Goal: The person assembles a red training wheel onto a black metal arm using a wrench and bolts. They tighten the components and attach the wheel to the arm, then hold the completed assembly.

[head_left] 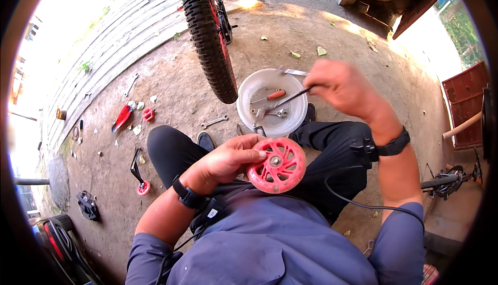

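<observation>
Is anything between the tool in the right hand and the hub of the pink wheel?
Nothing visible. The right hand holds a thin tool over the white bowl, apart from the pink wheel. The left hand grips the wheel's left rim; its hub faces up, uncovered.

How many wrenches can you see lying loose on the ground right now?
2: one wrench on the dirt between the bicycle tyre and the knee, another wrench farther left near the paved strip. More tools lie in the white bowl; others may be hidden.

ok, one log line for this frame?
left hand: holds pink wheel | right hand: holds thin tool over white bowl | bicycle tyre ahead
</observation>
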Available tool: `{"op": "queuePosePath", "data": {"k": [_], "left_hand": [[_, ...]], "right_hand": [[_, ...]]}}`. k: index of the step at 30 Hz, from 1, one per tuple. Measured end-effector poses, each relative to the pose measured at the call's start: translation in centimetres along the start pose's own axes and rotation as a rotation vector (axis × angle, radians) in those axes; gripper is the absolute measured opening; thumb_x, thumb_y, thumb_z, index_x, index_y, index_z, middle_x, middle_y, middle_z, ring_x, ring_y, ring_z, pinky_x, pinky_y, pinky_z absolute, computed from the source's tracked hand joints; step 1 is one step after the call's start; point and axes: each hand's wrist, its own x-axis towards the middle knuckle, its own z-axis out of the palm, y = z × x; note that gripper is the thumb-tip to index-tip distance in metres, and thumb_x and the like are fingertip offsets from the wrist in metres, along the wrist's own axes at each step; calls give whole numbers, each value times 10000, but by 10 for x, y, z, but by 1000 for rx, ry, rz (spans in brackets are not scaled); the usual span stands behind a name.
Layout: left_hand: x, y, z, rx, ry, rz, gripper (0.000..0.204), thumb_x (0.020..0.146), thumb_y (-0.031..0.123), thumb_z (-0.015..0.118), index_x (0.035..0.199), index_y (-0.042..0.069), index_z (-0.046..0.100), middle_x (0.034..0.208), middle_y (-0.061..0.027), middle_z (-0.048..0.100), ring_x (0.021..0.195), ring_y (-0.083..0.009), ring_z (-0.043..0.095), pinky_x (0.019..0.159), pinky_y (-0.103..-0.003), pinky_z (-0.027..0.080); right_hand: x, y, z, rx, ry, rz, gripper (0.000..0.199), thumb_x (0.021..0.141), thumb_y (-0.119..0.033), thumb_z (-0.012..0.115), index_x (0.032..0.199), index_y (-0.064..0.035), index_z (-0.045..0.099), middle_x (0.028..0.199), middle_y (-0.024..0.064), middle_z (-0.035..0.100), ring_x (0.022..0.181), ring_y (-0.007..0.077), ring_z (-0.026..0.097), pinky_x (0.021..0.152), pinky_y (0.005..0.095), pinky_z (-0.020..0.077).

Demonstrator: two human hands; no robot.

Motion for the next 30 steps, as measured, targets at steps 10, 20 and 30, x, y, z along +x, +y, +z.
{"op": "queuePosePath", "data": {"k": [10,20,30], "left_hand": [[7,7,6,-392,-43,274,431,982,244,556,1355,39,492,1107,-127,658,860,-207,633,623,-326,498],[13,10,22,-570,70,380,288,968,227,523,1178,42,589,848,-58,507,768,-180,510,605,-269,433],[11,9,20,-589,48,405,271,951,196,510,1149,34,600,853,-58,506,735,-159,480,591,-263,410]], "right_hand": [[-87,-23,72,1387,679,450,172,936,-133,682,1072,-33,645,928,47,651,829,155,664,739,291,560],[-70,-69,92,574,566,153,252,905,38,652,1154,5,670,873,70,671,788,153,661,699,271,537],[-73,-68,104,443,454,139,307,842,121,653,1107,-26,706,996,97,646,831,162,641,755,280,530]]}}
